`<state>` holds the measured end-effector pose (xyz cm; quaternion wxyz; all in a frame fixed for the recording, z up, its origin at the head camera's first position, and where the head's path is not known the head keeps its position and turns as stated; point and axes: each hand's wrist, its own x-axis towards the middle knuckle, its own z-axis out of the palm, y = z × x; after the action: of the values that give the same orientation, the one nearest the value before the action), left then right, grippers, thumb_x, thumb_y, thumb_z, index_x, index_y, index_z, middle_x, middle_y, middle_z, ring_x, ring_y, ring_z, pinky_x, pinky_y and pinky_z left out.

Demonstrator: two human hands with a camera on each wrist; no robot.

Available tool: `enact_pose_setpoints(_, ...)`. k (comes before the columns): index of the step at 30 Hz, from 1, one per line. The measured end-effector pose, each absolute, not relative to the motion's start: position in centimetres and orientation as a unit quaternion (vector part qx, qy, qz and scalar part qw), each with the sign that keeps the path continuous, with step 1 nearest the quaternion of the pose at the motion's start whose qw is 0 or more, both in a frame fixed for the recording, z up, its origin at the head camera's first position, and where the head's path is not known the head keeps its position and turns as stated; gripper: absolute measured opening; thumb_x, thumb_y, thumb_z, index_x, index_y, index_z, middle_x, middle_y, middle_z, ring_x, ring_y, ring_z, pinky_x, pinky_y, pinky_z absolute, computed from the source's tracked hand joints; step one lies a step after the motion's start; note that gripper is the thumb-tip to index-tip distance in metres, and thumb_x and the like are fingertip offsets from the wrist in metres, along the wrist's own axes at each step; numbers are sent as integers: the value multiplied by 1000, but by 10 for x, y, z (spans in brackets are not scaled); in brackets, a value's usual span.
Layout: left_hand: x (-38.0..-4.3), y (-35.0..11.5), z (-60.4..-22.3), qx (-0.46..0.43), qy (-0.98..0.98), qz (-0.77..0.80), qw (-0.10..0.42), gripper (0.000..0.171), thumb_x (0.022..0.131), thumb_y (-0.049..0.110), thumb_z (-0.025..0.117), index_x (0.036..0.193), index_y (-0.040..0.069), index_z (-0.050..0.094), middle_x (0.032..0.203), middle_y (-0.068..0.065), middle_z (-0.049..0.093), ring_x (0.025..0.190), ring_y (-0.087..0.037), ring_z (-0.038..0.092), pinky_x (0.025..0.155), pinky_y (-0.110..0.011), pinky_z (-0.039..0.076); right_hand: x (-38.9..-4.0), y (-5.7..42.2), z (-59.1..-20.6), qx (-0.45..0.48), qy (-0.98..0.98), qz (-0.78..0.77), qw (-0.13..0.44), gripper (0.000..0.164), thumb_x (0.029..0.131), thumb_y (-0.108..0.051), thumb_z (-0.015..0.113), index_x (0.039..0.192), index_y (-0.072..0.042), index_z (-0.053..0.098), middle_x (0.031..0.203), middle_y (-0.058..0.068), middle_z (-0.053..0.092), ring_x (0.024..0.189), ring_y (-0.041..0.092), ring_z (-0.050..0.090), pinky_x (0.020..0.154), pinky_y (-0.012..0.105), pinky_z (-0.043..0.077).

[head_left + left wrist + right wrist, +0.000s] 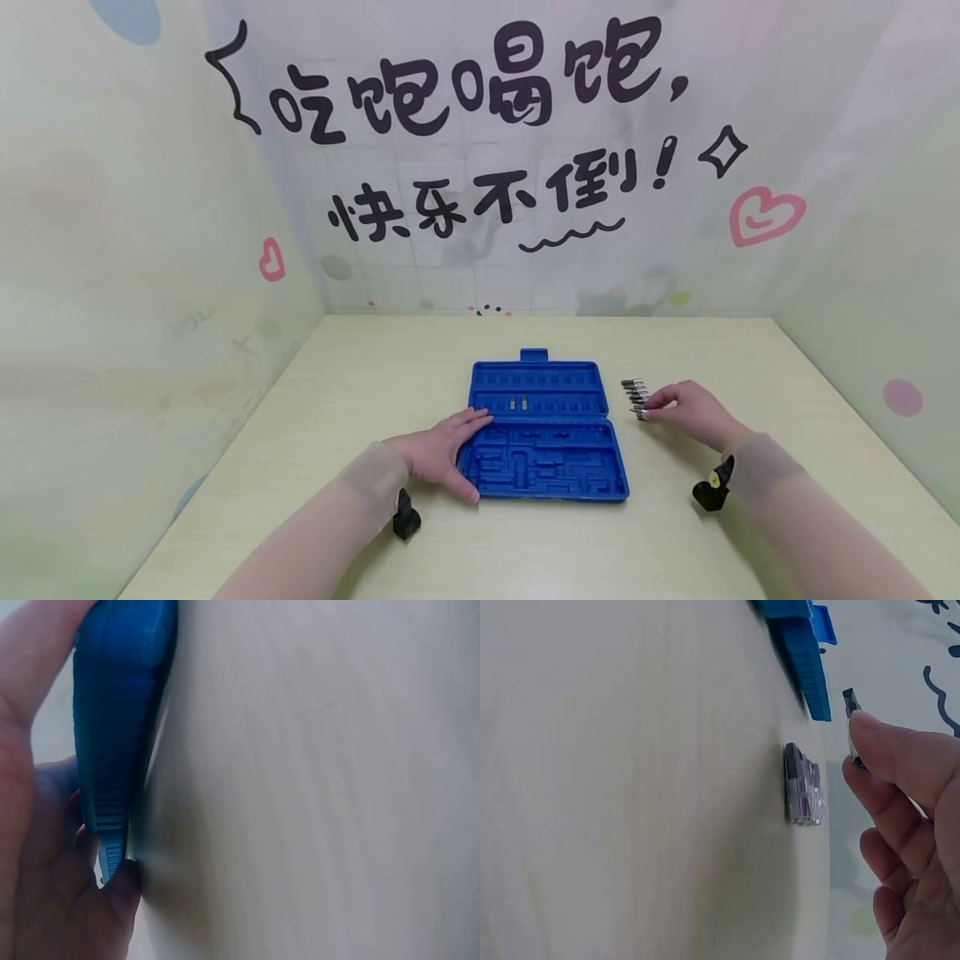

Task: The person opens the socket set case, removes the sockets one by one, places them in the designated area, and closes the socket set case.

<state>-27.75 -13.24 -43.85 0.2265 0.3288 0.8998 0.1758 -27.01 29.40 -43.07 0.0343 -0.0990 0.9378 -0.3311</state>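
An unfolded blue plastic tool case (542, 496) lies on the table with its moulded slots facing up. Two small screwdriver bits (513, 403) stand side by side in its rear half. My left hand (437, 450) rests against the case's left side, fingers stretched over the hinge area and thumb at the front corner. To the right of the case, my right hand (693, 410) pinches a short metal screwdriver bit (850, 703) between thumb and forefinger. Below that hand in the right wrist view, a row of several more bits (804, 787) lies on the table.
The pale wooden table (375, 358) meets printed walls at the back and both sides. Black wrist cameras (406, 515) sit under both forearms. A latch tab (534, 355) sticks out from the case's far edge.
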Motion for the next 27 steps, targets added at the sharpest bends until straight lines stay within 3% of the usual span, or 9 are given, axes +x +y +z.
enact_pose_setpoints(11, -276, -133, -437, 325, 901, 175, 229, 117, 66, 62, 79, 156, 24, 13, 161, 6, 4, 147, -20, 3, 113, -50, 22, -265, 305, -442, -90, 954, -284, 40, 12, 82, -24, 77, 89, -15, 75, 92, 0, 69, 88, 21, 59, 82, 46, 45)
enact_pose_setpoints(27, -276, -133, -439, 322, 902, 176, 227, 118, 65, 63, 79, 156, 26, 14, 161, 6, 5, 147, -20, 3, 113, -50, 22, -263, 308, -448, -86, 942, -322, 32, 15, 81, -18, 77, 93, -10, 73, 89, 0, 66, 83, 18, 55, 78, 38, 44)
